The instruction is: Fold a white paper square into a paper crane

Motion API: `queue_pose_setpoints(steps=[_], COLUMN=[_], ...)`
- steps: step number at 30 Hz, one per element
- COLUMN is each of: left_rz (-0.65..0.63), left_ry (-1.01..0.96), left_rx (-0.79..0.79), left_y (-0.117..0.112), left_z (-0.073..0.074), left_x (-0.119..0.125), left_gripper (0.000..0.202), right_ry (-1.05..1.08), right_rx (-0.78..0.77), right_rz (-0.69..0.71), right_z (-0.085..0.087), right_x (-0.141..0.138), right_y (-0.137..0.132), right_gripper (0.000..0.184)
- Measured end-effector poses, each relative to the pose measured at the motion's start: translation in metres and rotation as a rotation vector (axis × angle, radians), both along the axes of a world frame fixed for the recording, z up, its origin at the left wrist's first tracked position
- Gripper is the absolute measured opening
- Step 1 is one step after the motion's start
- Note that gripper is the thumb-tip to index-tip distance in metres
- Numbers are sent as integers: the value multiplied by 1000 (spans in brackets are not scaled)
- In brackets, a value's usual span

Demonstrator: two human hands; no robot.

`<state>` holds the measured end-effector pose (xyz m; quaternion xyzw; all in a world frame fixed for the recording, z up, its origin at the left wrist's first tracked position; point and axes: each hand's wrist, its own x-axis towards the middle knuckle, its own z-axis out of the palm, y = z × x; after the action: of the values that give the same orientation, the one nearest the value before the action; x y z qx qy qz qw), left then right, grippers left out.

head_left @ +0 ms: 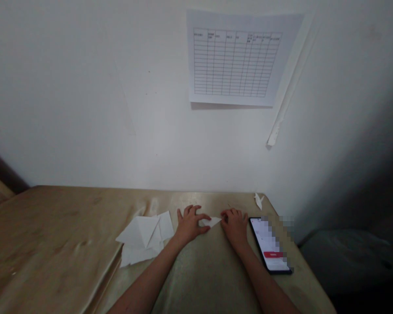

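A small folded white paper (212, 222), triangular and pointed to the right, lies on the tan table (68, 244). My left hand (190, 224) rests flat on its left part, fingers spread, thumb pressing the paper. My right hand (234, 224) sits at the paper's right tip with its fingers curled down onto the point. Both forearms reach in from the bottom edge.
A loose pile of white paper sheets (146, 237) lies left of my left hand. A phone (270, 245) with a lit screen lies right of my right hand, near the table's right edge. A small folded paper figure (258, 200) stands at the far right corner. A printed chart (237, 61) hangs on the wall.
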<state>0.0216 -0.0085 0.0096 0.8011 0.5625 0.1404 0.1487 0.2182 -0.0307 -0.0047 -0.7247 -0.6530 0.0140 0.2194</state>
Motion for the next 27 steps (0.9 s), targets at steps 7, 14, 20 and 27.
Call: queue_pose_setpoints(steps=[7, 14, 20, 27], left_rz=[19, 32, 2, -7], left_ry=[-11, -15, 9, -6], left_rx=[40, 36, 1, 11], left_y=[-5, -4, 2, 5], left_z=[-5, -2, 0, -5], left_x=[4, 2, -5, -6], left_gripper=[36, 25, 29, 29], right_ry=[30, 9, 9, 25], right_rx=[29, 23, 4, -8], right_rz=[2, -4, -13, 1], right_z=[-3, -4, -1, 0], right_x=[2, 1, -1, -3], right_y=[0, 1, 2, -1], right_gripper=[25, 23, 20, 23])
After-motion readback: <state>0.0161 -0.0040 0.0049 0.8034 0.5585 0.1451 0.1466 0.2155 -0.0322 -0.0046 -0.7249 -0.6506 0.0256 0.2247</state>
